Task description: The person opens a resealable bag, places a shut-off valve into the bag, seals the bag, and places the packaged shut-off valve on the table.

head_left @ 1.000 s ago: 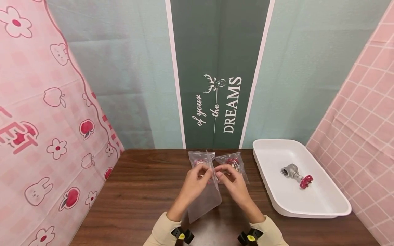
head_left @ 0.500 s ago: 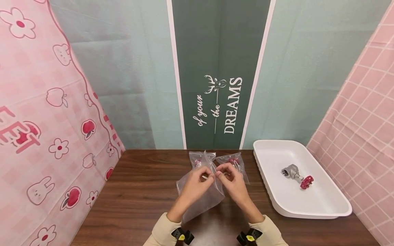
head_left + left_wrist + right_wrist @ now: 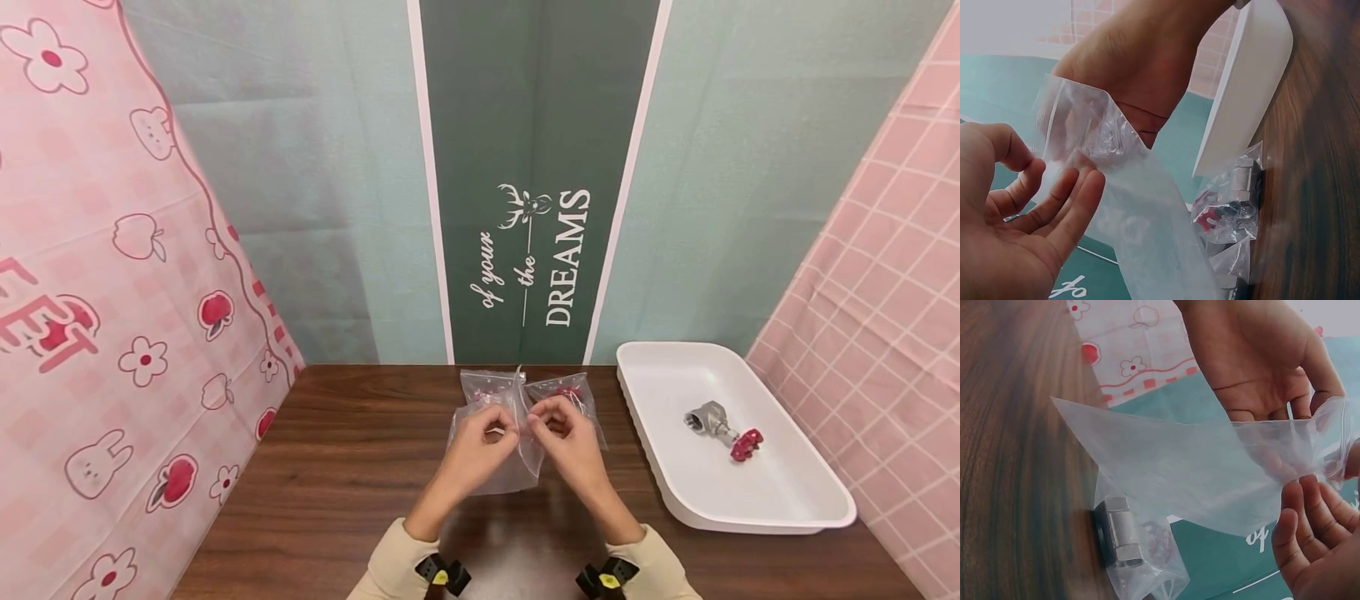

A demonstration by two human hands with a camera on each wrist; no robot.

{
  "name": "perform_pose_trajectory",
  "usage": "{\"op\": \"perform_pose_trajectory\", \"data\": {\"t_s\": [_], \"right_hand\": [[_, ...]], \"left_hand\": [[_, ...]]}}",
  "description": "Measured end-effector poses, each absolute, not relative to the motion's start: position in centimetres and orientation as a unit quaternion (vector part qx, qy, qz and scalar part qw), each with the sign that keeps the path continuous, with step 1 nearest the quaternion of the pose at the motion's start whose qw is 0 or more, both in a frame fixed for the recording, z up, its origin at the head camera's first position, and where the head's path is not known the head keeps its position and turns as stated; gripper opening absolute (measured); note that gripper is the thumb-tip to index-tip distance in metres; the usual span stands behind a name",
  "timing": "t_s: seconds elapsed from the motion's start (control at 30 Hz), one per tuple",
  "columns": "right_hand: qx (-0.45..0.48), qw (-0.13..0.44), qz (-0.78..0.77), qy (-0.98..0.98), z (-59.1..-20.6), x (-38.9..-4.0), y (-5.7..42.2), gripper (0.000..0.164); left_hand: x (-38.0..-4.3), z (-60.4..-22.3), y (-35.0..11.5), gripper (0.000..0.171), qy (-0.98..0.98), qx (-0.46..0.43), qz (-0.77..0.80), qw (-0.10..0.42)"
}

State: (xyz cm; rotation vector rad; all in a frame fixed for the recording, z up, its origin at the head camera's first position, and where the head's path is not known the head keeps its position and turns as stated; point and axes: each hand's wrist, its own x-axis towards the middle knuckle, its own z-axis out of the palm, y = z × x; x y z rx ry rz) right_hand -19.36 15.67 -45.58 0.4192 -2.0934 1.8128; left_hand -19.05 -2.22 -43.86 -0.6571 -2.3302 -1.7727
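Plastic bag (image 3: 1185,465) pinched by left hand (image 3: 480,443) and right hand (image 3: 572,446); red-handled valve (image 3: 714,420) in white tray (image 3: 765,500): head view only.

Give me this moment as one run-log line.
left hand: pinches clear bag | right hand: pinches same bag | valve: in white tray

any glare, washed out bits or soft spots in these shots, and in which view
Head: pale glare on the table at bottom centre; left wrist: upper left corner washed out nearly white, small glints on the clear bag; right wrist: duller overall, the clear bag milky and soft.
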Motion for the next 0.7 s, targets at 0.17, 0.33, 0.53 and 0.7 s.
{"op": "perform_pose_trajectory", "data": {"t_s": [0.17, 0.33, 0.53, 0.7], "right_hand": [[0.118, 0.163, 0.63, -0.75, -45.3, -19.4, 15.7, 0.007], [0.076, 0.143, 0.649, -0.743, -45.1, -19.5, 16.3, 0.006], [0.042, 0.13, 0.652, -0.746, -44.9, -19.8, 16.9, 0.007], [0.038, 0.128, 0.652, -0.747, -44.7, -19.8, 17.1, 0.006]], "left_hand": [[-19.1, -43.9, -2.5, 0.012, -0.777, -0.208, -0.59, 0.07], [-19.3, -43.9, -3.2, 0.012, -0.766, -0.186, -0.612, 0.07], [-19.6, -43.6, -4.1, 0.012, -0.746, -0.161, -0.644, 0.055], [-19.7, -43.6, -4.5, 0.014, -0.746, -0.153, -0.645, 0.062]]}}
